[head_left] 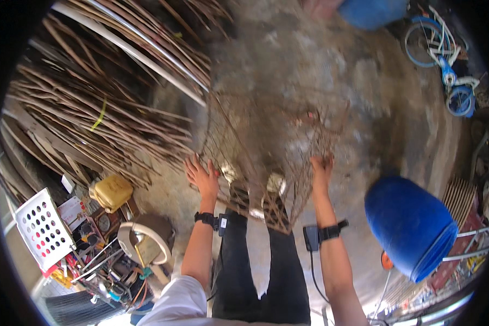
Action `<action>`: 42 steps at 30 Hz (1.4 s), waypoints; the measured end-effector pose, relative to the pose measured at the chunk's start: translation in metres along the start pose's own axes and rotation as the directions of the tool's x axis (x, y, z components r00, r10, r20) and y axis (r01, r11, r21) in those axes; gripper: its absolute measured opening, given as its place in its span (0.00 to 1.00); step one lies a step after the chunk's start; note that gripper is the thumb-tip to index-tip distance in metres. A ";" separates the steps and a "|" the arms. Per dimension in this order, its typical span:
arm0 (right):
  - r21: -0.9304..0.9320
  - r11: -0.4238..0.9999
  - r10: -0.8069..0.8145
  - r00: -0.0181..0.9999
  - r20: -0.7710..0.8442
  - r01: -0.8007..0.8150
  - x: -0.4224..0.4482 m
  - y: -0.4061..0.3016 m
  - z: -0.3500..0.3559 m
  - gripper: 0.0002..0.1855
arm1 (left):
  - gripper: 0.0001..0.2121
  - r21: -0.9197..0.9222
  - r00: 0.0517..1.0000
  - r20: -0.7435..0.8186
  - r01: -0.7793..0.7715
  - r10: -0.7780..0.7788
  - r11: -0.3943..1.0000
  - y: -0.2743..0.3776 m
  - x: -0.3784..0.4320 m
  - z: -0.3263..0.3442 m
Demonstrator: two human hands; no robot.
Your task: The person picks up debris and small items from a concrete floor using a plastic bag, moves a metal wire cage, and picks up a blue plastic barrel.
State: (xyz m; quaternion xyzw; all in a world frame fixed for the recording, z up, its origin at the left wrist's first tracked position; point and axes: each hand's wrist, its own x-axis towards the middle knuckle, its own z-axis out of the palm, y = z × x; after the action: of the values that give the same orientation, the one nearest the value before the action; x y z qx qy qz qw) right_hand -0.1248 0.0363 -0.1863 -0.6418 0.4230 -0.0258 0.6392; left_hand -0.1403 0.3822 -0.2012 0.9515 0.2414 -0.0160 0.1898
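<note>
A brown mesh net (322, 140) on a thin, rod-like frame stretches in front of my legs, above the concrete floor. The floor and my shoes show through its loops. At its left edge is my left hand (202, 175), back up and fingers spread; whether the palm presses on the rim is hidden. On the opposite side, the fingers of my right hand (322, 173) curl around the bunched mesh. The net's lower corner hangs in front of my shin. Blur hides the far edge's detail.
Long wooden sticks (106, 110) are piled at left, their ends near my left hand. A blue plastic barrel (407, 228) lies tilted at right. A yellow jerrycan (113, 192), a white perforated crate (45, 228) and clutter stand lower left. A small bicycle (444, 61) is upper right.
</note>
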 end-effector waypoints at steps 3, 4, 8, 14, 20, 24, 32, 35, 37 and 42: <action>-0.056 0.985 0.164 0.985 0.059 -0.161 -0.029 -0.055 0.023 0.35 | 0.32 -0.097 0.911 0.357 0.257 -0.207 0.962 -0.029 0.056 -0.006; -0.079 0.980 0.191 0.978 0.085 -0.184 -0.029 -0.061 0.025 0.34 | 0.33 -0.142 0.843 0.491 0.325 -0.219 0.935 -0.036 0.073 -0.008; 0.009 0.984 0.180 0.983 0.028 -0.181 -0.018 -0.058 0.039 0.19 | 0.35 -0.343 0.799 0.553 0.478 -0.237 0.809 -0.059 0.099 -0.005; -0.126 0.970 0.216 0.974 0.064 -0.207 0.015 -0.139 0.050 0.06 | 0.34 -0.406 0.799 0.547 0.515 -0.251 0.755 -0.020 0.102 -0.046; -0.225 0.962 0.182 0.978 0.098 -0.156 -0.034 -0.275 0.067 0.29 | 0.30 -0.467 0.701 0.636 0.683 -0.323 0.561 0.039 0.091 -0.169; -0.291 0.955 0.107 0.983 0.151 -0.059 -0.074 -0.389 0.086 0.42 | 0.25 -0.617 0.741 0.633 0.657 -0.222 0.433 0.078 0.096 -0.226; -0.235 0.968 -0.035 0.973 0.230 0.090 -0.023 -0.553 0.162 0.39 | 0.19 -0.684 0.747 0.636 0.663 -0.197 0.305 0.183 0.197 -0.322; -0.158 0.983 -0.051 0.960 0.276 0.097 0.039 -0.589 0.183 0.41 | 0.20 -0.714 0.774 0.608 0.630 -0.175 0.306 0.222 0.254 -0.327; -0.150 0.985 -0.041 0.959 0.281 0.086 0.080 -0.608 0.207 0.43 | 0.19 -0.703 0.757 0.603 0.653 -0.251 0.282 0.257 0.295 -0.325; -0.105 0.989 -0.066 0.956 0.285 0.099 0.185 -0.644 0.268 0.43 | 0.19 -0.774 0.825 0.526 0.566 -0.208 0.285 0.325 0.408 -0.321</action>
State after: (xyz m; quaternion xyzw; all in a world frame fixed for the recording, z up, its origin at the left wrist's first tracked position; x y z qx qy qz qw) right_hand 0.4762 0.0306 0.2137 -0.6928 0.3015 0.0641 0.6519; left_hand 0.3511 0.4218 0.1614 0.5810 0.4017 -0.0838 0.7029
